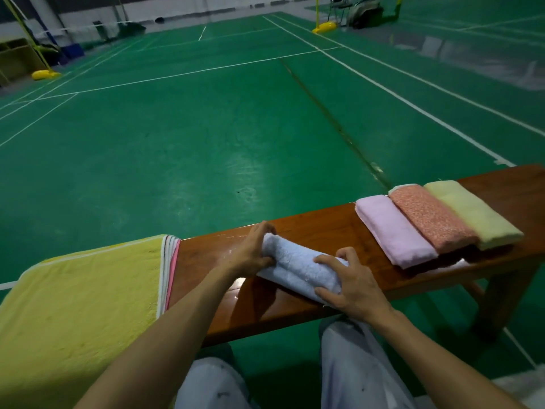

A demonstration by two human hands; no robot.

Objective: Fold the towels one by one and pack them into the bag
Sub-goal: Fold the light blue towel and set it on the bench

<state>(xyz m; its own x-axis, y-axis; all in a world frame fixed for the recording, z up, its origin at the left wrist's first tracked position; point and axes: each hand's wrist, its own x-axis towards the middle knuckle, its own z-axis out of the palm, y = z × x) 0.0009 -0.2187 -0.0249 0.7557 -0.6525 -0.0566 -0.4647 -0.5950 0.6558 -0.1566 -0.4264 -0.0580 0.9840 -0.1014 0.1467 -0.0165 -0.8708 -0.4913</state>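
Note:
A light blue towel (298, 268), folded into a narrow bundle, lies on the wooden bench (318, 231). My left hand (252, 252) grips its far end with curled fingers. My right hand (351, 283) grips its near end, thumb under the edge. Three folded towels lie side by side to the right: pink (395, 231), orange speckled (430, 218) and pale yellow (472, 214). A stack of flat towels with a yellow one (82, 296) on top covers the bench's left end. No bag is in view.
The bench stands on a green sports-court floor (206, 128) with white lines. Yellow net-post bases (324, 26) and a chair stand far off. My knees in light trousers (345, 364) are just below the bench's near edge.

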